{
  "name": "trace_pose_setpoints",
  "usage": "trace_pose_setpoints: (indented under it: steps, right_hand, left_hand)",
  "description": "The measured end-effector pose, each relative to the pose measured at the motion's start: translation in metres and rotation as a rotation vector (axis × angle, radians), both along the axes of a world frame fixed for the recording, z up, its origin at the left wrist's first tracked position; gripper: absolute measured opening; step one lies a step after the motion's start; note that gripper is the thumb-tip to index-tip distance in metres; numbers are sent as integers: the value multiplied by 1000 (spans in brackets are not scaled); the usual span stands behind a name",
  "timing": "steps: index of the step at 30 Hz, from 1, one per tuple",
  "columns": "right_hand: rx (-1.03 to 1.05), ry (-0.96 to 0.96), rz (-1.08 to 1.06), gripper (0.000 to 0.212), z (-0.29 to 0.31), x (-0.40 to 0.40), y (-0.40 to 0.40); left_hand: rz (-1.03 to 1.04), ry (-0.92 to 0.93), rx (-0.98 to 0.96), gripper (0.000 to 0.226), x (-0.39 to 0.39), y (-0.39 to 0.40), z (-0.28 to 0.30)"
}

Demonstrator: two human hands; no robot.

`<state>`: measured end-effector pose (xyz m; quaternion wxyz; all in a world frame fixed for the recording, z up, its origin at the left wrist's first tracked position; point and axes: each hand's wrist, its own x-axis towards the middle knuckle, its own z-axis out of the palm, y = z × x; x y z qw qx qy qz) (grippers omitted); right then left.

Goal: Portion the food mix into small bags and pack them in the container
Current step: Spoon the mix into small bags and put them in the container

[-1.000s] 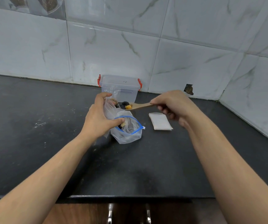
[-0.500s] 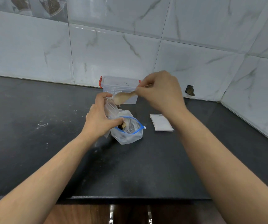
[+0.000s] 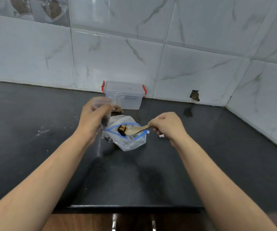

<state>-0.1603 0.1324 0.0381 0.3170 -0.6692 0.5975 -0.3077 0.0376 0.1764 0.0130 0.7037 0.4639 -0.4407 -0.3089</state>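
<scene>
A large clear zip bag (image 3: pixel 131 142) with a blue seal lies open on the black counter, with dark and yellow food mix (image 3: pixel 122 130) inside. My right hand (image 3: pixel 167 125) grips a wooden spoon (image 3: pixel 136 130) whose bowl sits in the bag's mouth. My left hand (image 3: pixel 95 116) holds up a small clear bag (image 3: pixel 116 104) with some mix at its bottom, just left of and above the big bag. A clear lidded container (image 3: pixel 126 95) with red clips stands against the wall behind them.
The black counter (image 3: pixel 34 147) runs to tiled walls behind and at right; its front edge is near my elbows. A white corner of small flat bags (image 3: pixel 161 135) peeks out beside my right hand. A hole (image 3: pixel 195 95) breaks the back wall tile.
My right hand has dropped from above the small bag and put the spoon into the large bag. My left hand has lifted the small bag slightly up and left.
</scene>
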Motion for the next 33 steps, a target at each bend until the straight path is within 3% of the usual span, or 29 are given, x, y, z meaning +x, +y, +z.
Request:
trace_pose_setpoints:
  steps: [4, 7, 10, 12, 16, 19, 23, 33]
  right_hand:
    - [-162, 109, 1, 14, -18, 7, 4]
    - [-241, 327, 71, 22, -33, 14, 11]
    - [-444, 473, -3, 29, -33, 14, 12]
    - [-523, 335, 12, 26, -21, 13, 8]
    - [-310, -211, 231, 19, 11, 25, -8]
    - [-236, -421, 324, 8, 24, 36, -23]
    - [-243, -475, 361, 17, 34, 41, -45]
    - [-225, -394, 300, 27, 31, 63, -131]
  left_hand:
    - [2, 96, 12, 14, 4, 0, 3]
    - [-11, 106, -6, 11, 1, 1, 6]
    - [-31, 118, -33, 7, 0, -3, 6]
    - [-52, 115, -25, 8, 0, -6, 7]
    - [-123, 82, 1, 8, -4, -18, 17]
    - [-225, 72, -4, 17, -9, -31, 26]
    - [-268, 121, -28, 2, -10, -56, 34]
    - [-150, -4, 128, 11, 14, -123, 39]
